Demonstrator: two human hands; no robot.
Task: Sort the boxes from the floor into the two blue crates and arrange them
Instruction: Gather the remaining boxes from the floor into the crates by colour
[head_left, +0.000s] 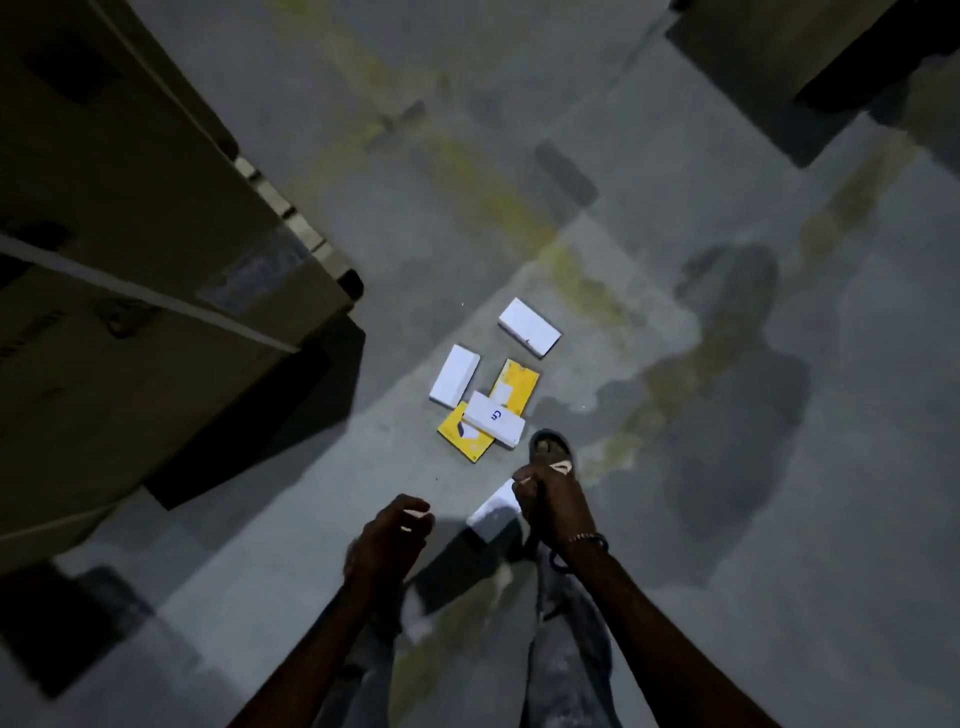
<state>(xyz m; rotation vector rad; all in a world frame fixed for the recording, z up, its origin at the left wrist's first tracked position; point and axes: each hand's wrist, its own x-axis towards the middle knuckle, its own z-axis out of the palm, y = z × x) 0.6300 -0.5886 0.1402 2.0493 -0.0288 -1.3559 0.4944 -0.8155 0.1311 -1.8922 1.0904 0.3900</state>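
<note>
We observe a dim grey concrete floor (675, 182) seen from above, with a scatter of small flat boxes ahead of the person. One white box (529, 327) lies farthest out and apart from the rest. Nearer, a second white box (454, 375) lies just beside a yellow box (515, 384); a third white box (494, 419), marked with dark lettering, lies across that yellow box and another yellow box (464, 439). A further white box (494, 512) lies closest, partly hidden behind the right hand (553, 501); we cannot tell whether that hand touches it. The right hand hangs with fingers curled loosely inward, a bracelet (584, 540) at the wrist. The left hand (389, 535) hovers apart from every box, fingers half curled, holding nothing. A sandalled foot (550, 449) stands just beside the lettered box. Large cardboard cartons (130, 208) stand at left. No crate is in view.
</note>
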